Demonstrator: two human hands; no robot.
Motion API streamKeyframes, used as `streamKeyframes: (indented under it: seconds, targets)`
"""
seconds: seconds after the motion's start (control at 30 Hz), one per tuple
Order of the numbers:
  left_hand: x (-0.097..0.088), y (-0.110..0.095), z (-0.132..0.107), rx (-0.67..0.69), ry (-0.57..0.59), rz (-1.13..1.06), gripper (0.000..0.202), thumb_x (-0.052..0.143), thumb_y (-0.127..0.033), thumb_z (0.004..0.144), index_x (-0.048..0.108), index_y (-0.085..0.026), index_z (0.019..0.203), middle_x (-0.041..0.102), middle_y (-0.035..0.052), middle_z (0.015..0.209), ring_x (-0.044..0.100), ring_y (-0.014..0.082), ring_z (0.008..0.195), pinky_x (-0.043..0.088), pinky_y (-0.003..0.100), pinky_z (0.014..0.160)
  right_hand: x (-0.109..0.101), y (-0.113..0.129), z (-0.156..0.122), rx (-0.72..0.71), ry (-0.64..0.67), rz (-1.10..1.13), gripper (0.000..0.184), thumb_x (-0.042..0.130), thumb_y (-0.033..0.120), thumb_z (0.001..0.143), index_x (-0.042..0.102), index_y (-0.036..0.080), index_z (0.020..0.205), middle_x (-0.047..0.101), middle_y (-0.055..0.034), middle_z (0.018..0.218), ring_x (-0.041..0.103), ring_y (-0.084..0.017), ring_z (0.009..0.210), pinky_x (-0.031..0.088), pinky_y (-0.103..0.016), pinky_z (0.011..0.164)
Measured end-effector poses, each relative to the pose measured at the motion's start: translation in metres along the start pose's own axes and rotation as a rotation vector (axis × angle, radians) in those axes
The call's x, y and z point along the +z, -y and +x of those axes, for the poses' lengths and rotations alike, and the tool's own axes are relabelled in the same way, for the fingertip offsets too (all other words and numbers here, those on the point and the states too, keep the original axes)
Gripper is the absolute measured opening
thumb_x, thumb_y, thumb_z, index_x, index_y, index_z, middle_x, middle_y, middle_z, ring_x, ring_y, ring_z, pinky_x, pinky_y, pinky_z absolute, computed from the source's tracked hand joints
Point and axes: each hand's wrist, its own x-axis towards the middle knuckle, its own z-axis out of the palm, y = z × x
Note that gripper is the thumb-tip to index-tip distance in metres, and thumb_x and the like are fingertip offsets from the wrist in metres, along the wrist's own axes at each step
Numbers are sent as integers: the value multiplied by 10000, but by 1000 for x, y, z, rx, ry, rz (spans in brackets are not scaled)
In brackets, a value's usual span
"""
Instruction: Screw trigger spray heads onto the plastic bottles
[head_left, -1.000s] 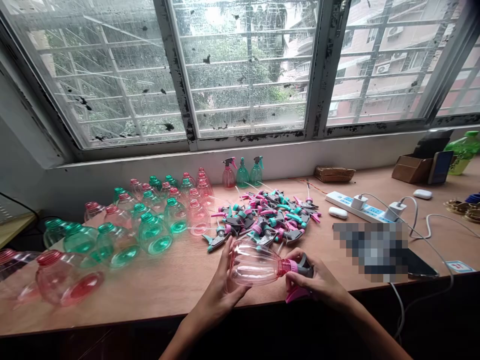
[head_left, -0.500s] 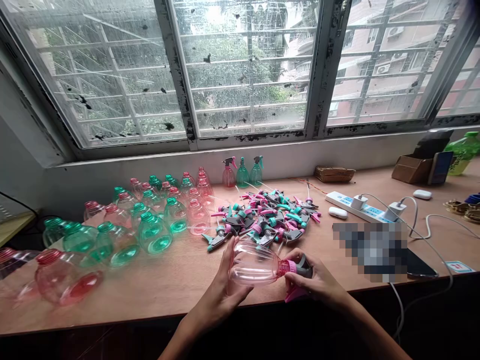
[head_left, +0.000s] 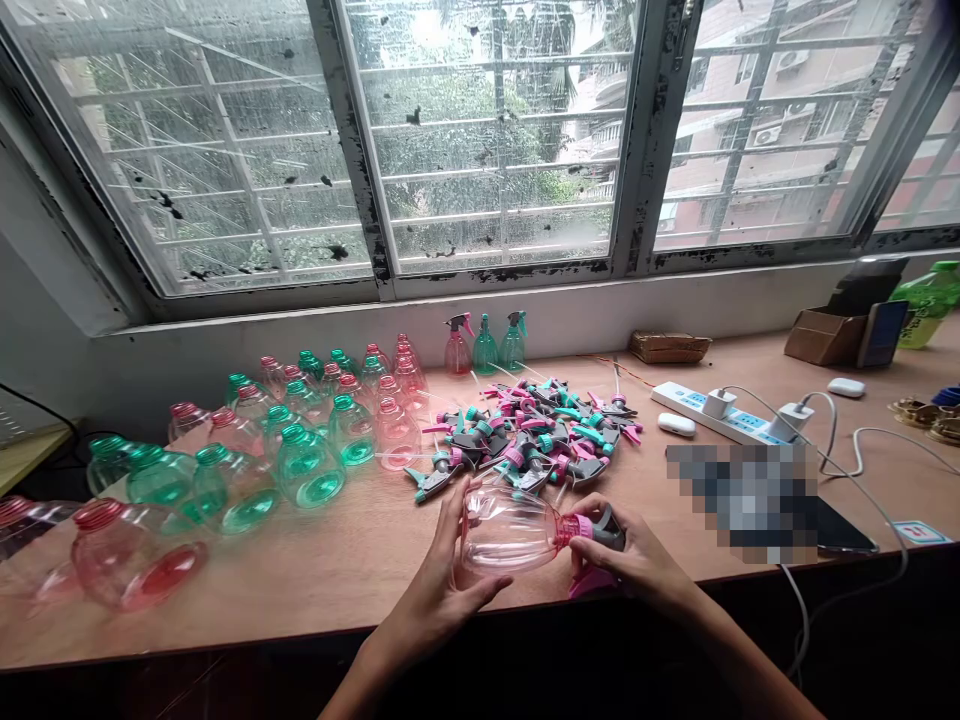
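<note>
1. My left hand (head_left: pixel 439 592) has its grip closed round the belly of a transparent pink ribbed plastic bottle (head_left: pixel 506 528). The fingers curl over the far side and the thumb lies along the near side.
2. My right hand (head_left: pixel 637 562) has its grip closed on a grey-and-pink plastic trigger sprayer head (head_left: pixel 606 530), which sits at the bottle's neck. Its pink trigger hangs toward 6 o'clock.
3. The bottle lies on its side at the near edge of the wooden tabletop (head_left: pixel 360 565); I cannot tell whether it touches the wood. Its long axis runs from 9 to 3 o'clock. The base is at 9 in the left hand and the neck at 3 meets the right hand, so the right hand is nearer the joint.
4. Counts:
   - One bottle is in hand, with one head on it.
   - At 12 o'clock is a heap of loose pink, teal and grey sprayer heads (head_left: pixel 536 432), too tangled to count.
   - Beyond it stand three upright finished spray bottles (head_left: pixel 484 346), one pink and two green.
   - At 10 o'clock is a crowd of capless green and pink bottles (head_left: pixel 300 440). There are over twenty, but they overlap too much for an exact count.
</note>
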Motion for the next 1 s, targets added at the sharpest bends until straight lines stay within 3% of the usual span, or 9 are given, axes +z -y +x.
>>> streamKeyframes:
  seconds: [0.13,0.2,0.37,0.73,1.0]
  targets:
    - [0,1,-1,26,6,-1,796,621,-326,976,102,-468,1563,106,17,1694,264,319,1515,218,531,1248,1,0,0,-1,13,5,315,800,419,822,612,197,945,754,8,689,697,-187,616,537,-284,605]
    - [1,-2,-2,31,18,-8,823,626,-338,974,69,-488,1561,110,7,1696,301,309,1500,242,524,1241,1,0,-1,0,17,13,313,797,421,825,610,198,943,756,7,681,699,-187,610,542,-283,600]
    - [1,-14,-4,-35,60,-33,1026,718,-331,917,-59,-421,1581,82,26,1710,192,324,1544,175,521,1261,0,0,-2,-2,26,29,308,790,414,837,611,191,952,762,2,691,701,-178,617,547,-272,610]
    - [0,-4,-2,6,-10,2,876,666,-331,945,72,-422,1582,109,30,1708,180,340,1545,194,537,1259,0,1,-1,9,28,38,313,793,418,832,605,195,947,766,2,678,716,-190,609,554,-284,610]
    - [-1,1,-2,-30,-9,-79,881,654,-322,949,49,-408,1584,84,43,1710,258,333,1526,204,530,1260,0,0,-2,11,22,19,322,800,427,816,603,202,937,754,4,686,705,-192,603,552,-295,598]
